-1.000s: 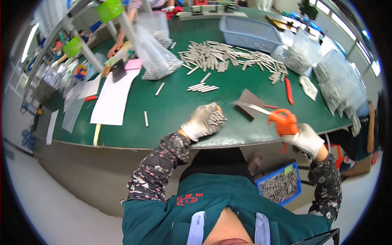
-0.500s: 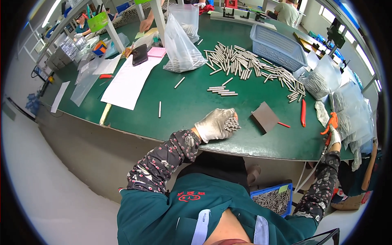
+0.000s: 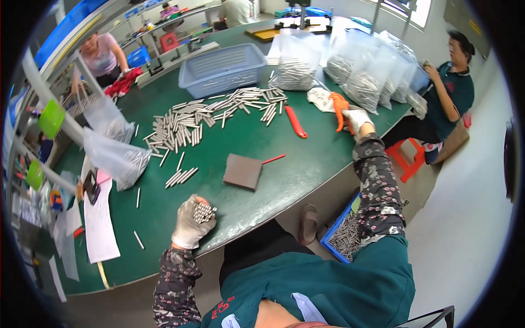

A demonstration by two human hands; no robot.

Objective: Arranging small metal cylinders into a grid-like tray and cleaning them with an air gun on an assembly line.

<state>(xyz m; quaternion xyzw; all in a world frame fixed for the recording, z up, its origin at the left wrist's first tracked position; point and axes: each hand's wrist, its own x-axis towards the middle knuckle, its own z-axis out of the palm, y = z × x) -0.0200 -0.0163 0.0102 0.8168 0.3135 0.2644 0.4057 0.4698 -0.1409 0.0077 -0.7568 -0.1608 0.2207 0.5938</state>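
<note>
My gloved left hand [image 3: 188, 224] is closed around a bundle of short metal pins [image 3: 204, 212], held at the table's near edge with their ends showing. Out to the right, my gloved right hand [image 3: 358, 120] is wrapped round an orange air blow gun [image 3: 338, 107] beside a white glove [image 3: 321, 99]. Between the hands lies a dark brown square block [image 3: 243, 171] with a thin red stick [image 3: 274, 158] beside it. Several pins [image 3: 181, 177] lie in a small group beyond my left hand. A large loose pile of pins [image 3: 183, 124] spreads behind them.
A blue plastic basket [image 3: 221, 68] stands behind the pile. Clear bags of pins [image 3: 363, 82] crowd the far right, and another bag [image 3: 117, 158] sits left. A red-handled tool [image 3: 296, 121] lies near the air gun. A blue crate [image 3: 342, 232] is below. A co-worker [image 3: 456, 93] sits at right.
The view has swung to the right, bringing a seated co-worker into sight. My left hand still grips the pins, and my right hand still holds the air blow gun.
</note>
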